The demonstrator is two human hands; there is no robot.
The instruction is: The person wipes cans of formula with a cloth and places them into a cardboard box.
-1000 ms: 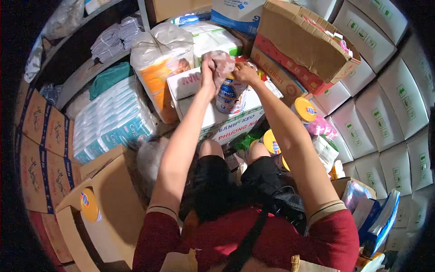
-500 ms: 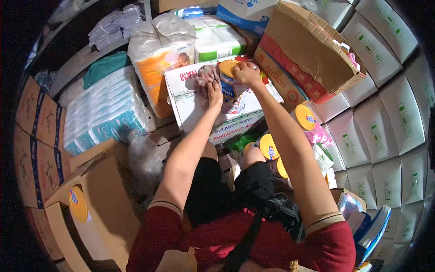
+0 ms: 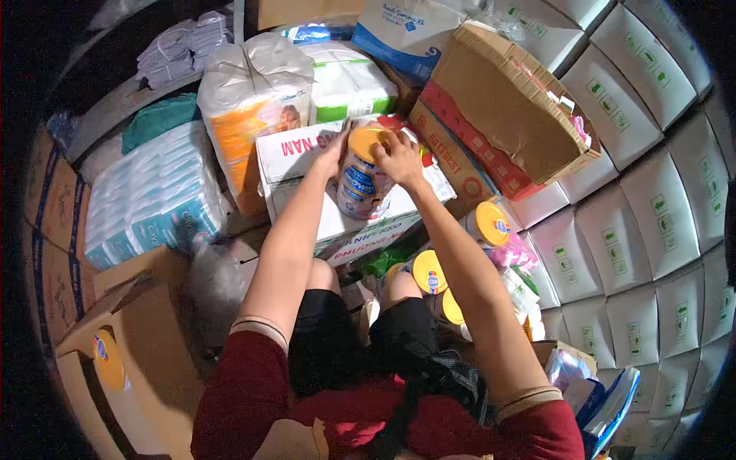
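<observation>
A milk powder can (image 3: 360, 180) with a yellow lid and a blue label stands on a white carton (image 3: 295, 172) before me, tilted slightly in view. My right hand (image 3: 399, 161) grips its upper right side, fingers curled over the lid's edge. Against the can's left side lies my left hand (image 3: 332, 153), its fingertips partly hidden behind the can. The crumpled pinkish rag or plastic seen earlier in that hand is mostly out of sight. More yellow-lidded cans (image 3: 429, 272) stand low beside my right knee.
A torn cardboard box (image 3: 521, 100) sits at the back right, near stacked white cartons (image 3: 606, 184). Wrapped tissue packs (image 3: 153, 192) and an orange diaper pack (image 3: 245, 130) stand to the left. An open cardboard box (image 3: 153, 337) at lower left holds a yellow-lidded can (image 3: 113, 360).
The can has turned so its blue label faces me more fully. My left hand has slid along to its far left side, and the rag has gone mostly behind it. The whole view has shifted slightly.
</observation>
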